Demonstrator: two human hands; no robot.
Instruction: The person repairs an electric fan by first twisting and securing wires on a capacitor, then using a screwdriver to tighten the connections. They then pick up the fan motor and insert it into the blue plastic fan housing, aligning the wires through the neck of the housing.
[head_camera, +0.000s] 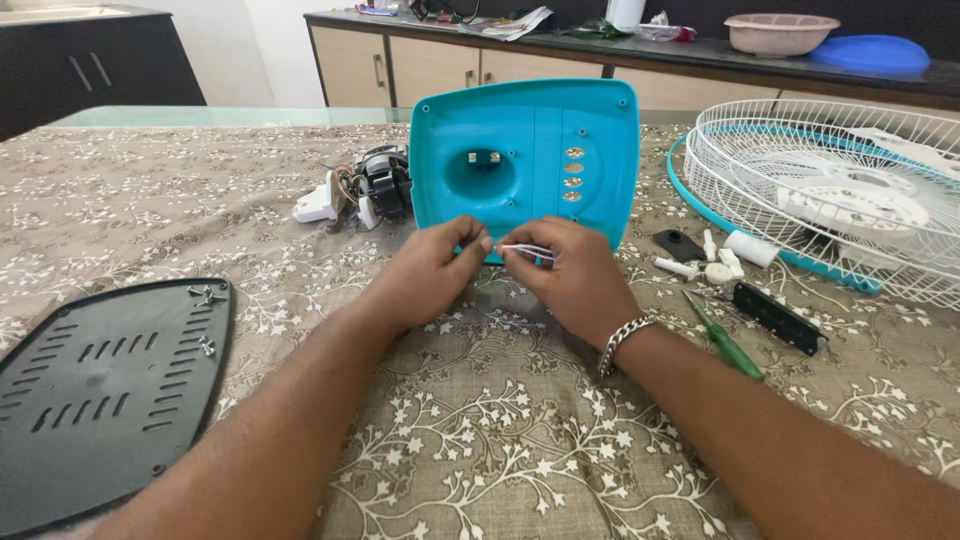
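Bright, even daylight; soft shadows, sharp focus, slight wide-angle stretch.

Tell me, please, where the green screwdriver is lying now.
In the head view, the green screwdriver lies on the tablecloth just right of the right hand, beside the black strip.

A table covered by a beige floral-patterned cloth (480, 430) is seen. On it are laid a black slotted plastic plate (100, 390), a green-handled screwdriver (725, 345), a white wire fan guard (830, 190) and a turquoise plastic fan base (530, 150).
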